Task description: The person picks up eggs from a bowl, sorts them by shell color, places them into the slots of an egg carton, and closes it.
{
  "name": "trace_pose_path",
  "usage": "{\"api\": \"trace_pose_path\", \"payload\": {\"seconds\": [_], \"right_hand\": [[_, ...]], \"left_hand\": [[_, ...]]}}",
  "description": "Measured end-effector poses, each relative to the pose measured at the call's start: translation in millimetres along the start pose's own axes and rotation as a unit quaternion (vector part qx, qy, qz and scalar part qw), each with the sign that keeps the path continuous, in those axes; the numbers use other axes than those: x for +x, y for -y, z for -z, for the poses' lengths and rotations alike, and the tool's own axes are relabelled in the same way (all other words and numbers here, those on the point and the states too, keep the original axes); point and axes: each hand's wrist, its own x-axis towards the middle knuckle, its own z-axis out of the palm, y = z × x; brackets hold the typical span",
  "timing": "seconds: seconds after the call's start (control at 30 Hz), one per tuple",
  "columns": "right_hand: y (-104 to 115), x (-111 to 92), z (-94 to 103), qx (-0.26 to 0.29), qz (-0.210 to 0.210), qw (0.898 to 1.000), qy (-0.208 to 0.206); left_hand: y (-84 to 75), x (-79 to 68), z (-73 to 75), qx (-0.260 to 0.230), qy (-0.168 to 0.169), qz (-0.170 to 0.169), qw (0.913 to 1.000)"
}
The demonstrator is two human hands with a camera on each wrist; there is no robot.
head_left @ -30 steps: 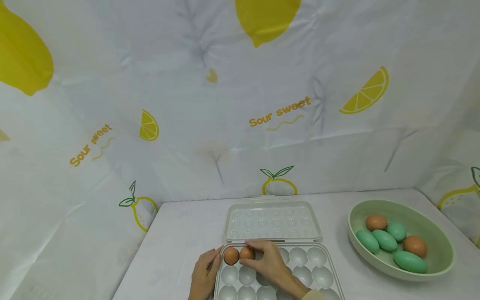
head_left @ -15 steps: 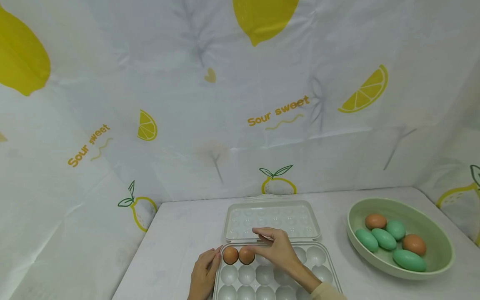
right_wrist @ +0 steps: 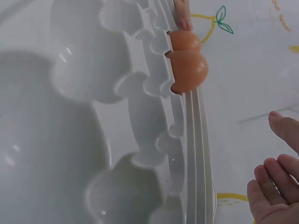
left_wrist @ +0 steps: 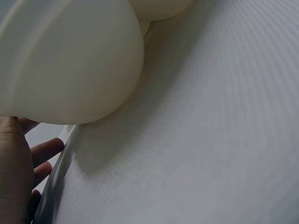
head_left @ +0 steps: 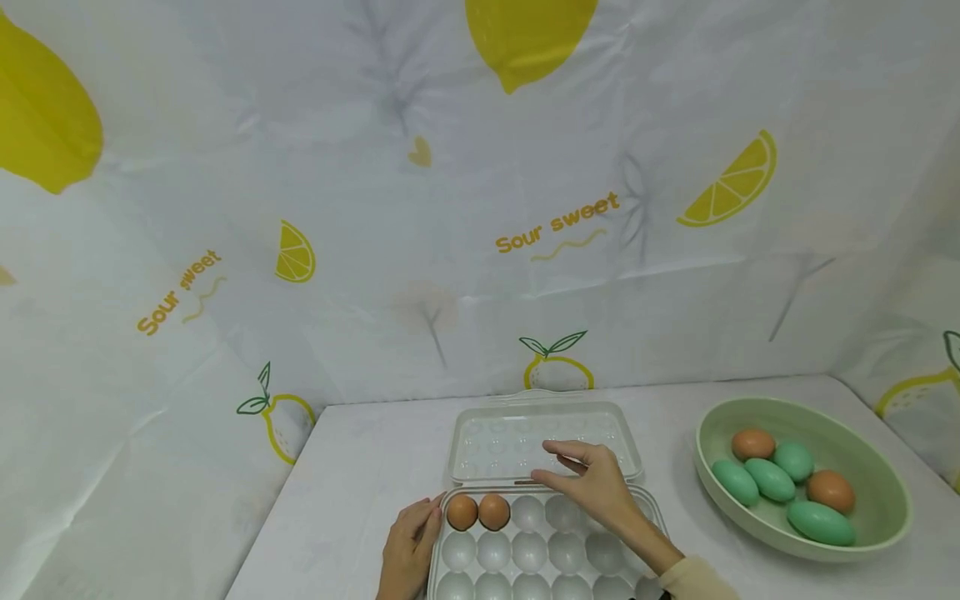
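Observation:
Two brown eggs, one (head_left: 462,512) in the corner cup and another (head_left: 494,512) beside it, sit in the far left of a white egg tray (head_left: 529,551). The other visible cups hold no eggs. My left hand (head_left: 408,546) rests against the tray's left side near that corner; in the left wrist view its fingers (left_wrist: 46,151) lie loosely beside the tray's rounded underside. Over the tray's back edge, right of the eggs, hovers my right hand (head_left: 592,483), thumb and fingers spread apart around nothing. Part of the back row is hidden under it.
Behind the tray lies its clear lid (head_left: 480,421), folded back flat. To the right stands a pale green bowl (head_left: 894,525) with several green eggs (head_left: 821,522) and two brown ones (head_left: 830,492). A lemon-print sheet (head_left: 420,333) hangs behind the table.
My right hand has let go of the second brown egg, which stays in its cup, and has moved right and back over the tray. My left hand has stayed in place.

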Motion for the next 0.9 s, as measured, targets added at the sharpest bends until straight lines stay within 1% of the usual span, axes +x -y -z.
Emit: {"api": "trace_pose_path", "payload": {"seconds": [0.07,0.13,0.27,0.4,0.6,0.67,0.77,0.9], "right_hand": [[-1.4,0.2,6.4,-0.013,0.012,1.000,-0.009],[-1.7,0.3,13.0,-0.018,0.013,1.000,-0.014],[-1.9,1.1,26.5,-0.026,-0.010,0.999,-0.022],[-2.1,3.2,42.4,-0.043,-0.008,0.998,-0.034],[-4.8,4.3,67.5,-0.061,-0.001,0.996,-0.066],[-6.7,4.1,74.8,-0.060,0.001,0.995,-0.076],[-8.6,3.6,84.1,-0.063,0.002,0.994,-0.084],[-10.5,1.8,94.4,-0.073,-0.005,0.993,-0.094]], "left_hand": [[0.3,-0.3,0.0,0.003,0.001,-0.002,1.0000],[1.0,-0.5,-0.4,0.006,0.001,-0.001,1.0000],[1.0,-0.7,-0.8,0.006,-0.002,-0.001,1.0000],[0.0,-0.5,-1.4,0.008,-0.013,-0.019,0.9997],[-0.7,-0.1,-2.0,0.003,-0.026,-0.041,0.9988],[-0.9,-0.1,-1.7,0.006,-0.024,-0.040,0.9989],[-1.5,-0.1,-0.8,0.008,-0.017,-0.028,0.9994],[-3.2,-0.2,0.3,0.007,-0.010,-0.018,0.9998]]}}
